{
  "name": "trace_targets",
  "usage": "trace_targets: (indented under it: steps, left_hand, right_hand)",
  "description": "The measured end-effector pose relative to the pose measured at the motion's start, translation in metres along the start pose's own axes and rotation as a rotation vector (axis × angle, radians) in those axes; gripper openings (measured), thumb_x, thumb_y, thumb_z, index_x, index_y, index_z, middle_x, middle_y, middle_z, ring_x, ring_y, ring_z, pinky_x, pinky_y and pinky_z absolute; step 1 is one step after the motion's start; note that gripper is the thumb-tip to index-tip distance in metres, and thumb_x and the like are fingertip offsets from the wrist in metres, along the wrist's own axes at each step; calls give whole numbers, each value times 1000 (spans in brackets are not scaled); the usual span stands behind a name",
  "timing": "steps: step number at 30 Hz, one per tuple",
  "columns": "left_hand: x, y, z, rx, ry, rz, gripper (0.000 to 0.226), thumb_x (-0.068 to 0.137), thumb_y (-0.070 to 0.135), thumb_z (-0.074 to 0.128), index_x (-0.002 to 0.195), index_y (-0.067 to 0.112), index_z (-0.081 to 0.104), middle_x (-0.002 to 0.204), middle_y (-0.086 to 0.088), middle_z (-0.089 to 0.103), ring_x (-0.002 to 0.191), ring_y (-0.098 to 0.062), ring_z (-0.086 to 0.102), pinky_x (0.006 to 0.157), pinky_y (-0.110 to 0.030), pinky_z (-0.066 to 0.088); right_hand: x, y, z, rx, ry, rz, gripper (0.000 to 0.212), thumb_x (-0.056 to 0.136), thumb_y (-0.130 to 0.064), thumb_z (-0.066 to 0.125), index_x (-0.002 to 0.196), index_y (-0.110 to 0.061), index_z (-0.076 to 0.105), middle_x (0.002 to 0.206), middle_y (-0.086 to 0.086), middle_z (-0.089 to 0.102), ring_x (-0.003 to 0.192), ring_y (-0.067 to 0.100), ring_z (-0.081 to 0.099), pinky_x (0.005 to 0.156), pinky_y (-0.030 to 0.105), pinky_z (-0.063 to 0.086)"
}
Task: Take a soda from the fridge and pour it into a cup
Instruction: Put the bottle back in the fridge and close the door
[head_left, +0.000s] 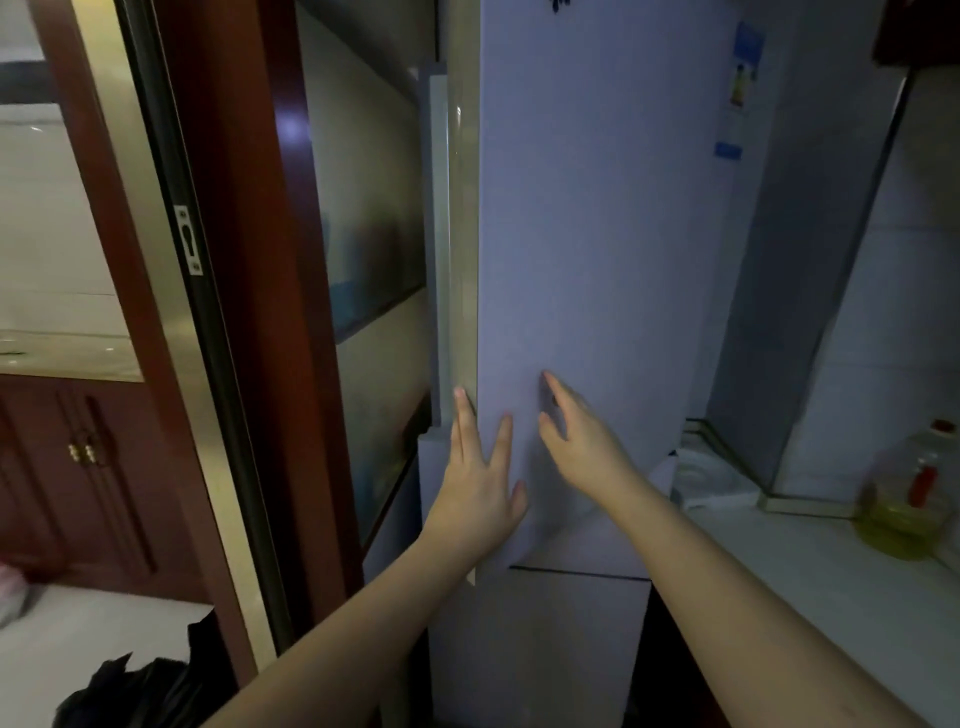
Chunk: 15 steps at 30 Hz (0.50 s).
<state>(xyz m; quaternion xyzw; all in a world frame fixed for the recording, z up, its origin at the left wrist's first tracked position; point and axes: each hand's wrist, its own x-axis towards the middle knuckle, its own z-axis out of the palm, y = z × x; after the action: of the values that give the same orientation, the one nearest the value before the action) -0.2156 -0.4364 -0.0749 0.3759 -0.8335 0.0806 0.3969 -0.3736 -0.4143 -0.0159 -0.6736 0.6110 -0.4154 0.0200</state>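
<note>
Nearest the camera, two bare forearms reach forward and up toward the tall, pale lilac-grey fridge door (587, 234). The left hand (480, 488) lies flat against the door's left edge, its fingers straight and spread wide, the fingertips just at the foot of the long vertical silver-grey handle strip (461, 208) that runs up that edge; it grips nothing, and the placement looks like a search for purchase where the door opens. The right hand (576, 434) is a little further in, on or just above the flat door panel, fingers also straight and loosely fanned, holding nothing; whether its palm actually touches the surface cannot be told. The door appears shut, with the seam of a lower compartment visible beneath the wrists, so the soda is presumably still inside and hidden, and no cup shows anywhere. The likely next need is for the left fingers to hook behind the handle strip and pull. Further right, a pale worktop (810, 577) carries a clear plastic bottle of yellow oil with a red cap (906, 506). To the left stands a dark red wooden door frame (228, 260), with a brown cabinet beyond.
</note>
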Motion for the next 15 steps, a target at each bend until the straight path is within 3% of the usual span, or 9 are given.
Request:
trace_targets:
  steps: [7,15]
  left_hand:
    - [35,-62,8,-17,-98,-77,88,94,34,54,149,16,-12,150,-23,-36,144,-36,-20,120,-45,18]
    - [67,-109,23,-1,-168,-137,87,96,40,48,148,22,-19,148,-22,-40,146,-41,-13,120,-43,19]
  right_hand:
    - [43,4,51,-150,-57,-81,58,98,-16,45,151,-9,22,159,6,18,146,18,19,118,26,14]
    - [71,24,75,-335,-29,-56,65,93,-27,53,150,-14,26,159,9,20,144,24,24,116,36,24]
